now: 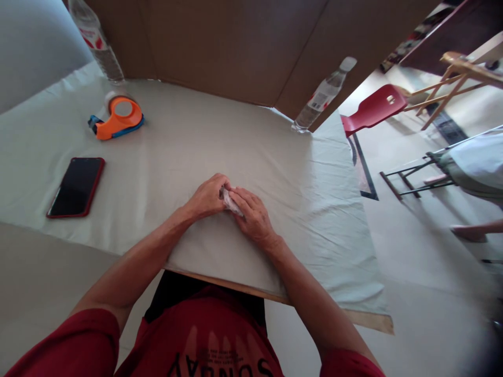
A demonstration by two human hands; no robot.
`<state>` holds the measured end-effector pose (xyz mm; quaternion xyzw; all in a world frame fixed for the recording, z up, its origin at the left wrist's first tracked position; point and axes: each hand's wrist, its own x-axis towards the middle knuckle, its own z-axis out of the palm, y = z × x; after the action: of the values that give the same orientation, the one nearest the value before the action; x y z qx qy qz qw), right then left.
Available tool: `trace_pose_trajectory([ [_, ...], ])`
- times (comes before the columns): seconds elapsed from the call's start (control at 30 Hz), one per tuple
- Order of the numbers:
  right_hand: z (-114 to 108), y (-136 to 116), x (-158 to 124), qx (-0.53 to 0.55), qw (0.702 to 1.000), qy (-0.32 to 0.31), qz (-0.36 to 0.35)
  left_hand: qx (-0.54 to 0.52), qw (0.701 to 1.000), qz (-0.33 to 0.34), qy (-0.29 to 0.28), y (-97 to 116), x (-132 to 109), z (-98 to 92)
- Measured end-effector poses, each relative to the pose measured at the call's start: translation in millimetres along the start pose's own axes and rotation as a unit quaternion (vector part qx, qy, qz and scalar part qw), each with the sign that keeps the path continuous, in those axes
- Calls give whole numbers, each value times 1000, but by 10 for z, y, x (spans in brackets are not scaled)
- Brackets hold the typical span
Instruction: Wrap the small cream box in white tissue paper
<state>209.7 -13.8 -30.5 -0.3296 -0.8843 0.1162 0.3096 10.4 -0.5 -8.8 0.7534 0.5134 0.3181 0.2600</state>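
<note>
My left hand (209, 197) and my right hand (253, 215) meet above the cloth near the front of the table. Between them is a small crumpled whitish wad (231, 203), which could be tissue or thin plastic. Fingers of both hands are curled around it, and they cover most of it. A small dark spot shows at the left hand's fingertips; I cannot make out what it is.
The table has a pale cloth (188, 131). At left lie a phone (76, 187) and an orange tape dispenser (121, 118). Water bottles (100, 50) (323, 97) stand against a brown cardboard panel (228, 47). Right, beyond the edge, are a red chair (373, 109) and a seated person (477, 165).
</note>
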Motion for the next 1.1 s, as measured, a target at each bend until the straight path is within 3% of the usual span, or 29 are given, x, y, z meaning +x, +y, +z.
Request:
trace_pose_trajectory([
  [0.2,11,53,9,-13,1000,8,6,-11,992,67,-104,-56,-21,-184],
  [0.43,-14,110,128,38,999,28,24,-22,998,58,-12,-66,15,-13],
  [0.57,-169,117,326,134,987,-32,80,-77,996,-31,36,22,24,-32],
  [0.7,-311,101,428,235,951,-127,156,-176,967,-182,-15,122,27,-123],
  [0.83,-230,93,361,258,942,-93,195,-192,953,-231,-39,112,42,-141],
  [1.0,-67,112,328,275,928,-73,241,-70,985,-158,-16,70,45,-203],
  [1.1,-37,138,344,314,911,-66,259,-150,978,-132,-57,96,37,-286],
])
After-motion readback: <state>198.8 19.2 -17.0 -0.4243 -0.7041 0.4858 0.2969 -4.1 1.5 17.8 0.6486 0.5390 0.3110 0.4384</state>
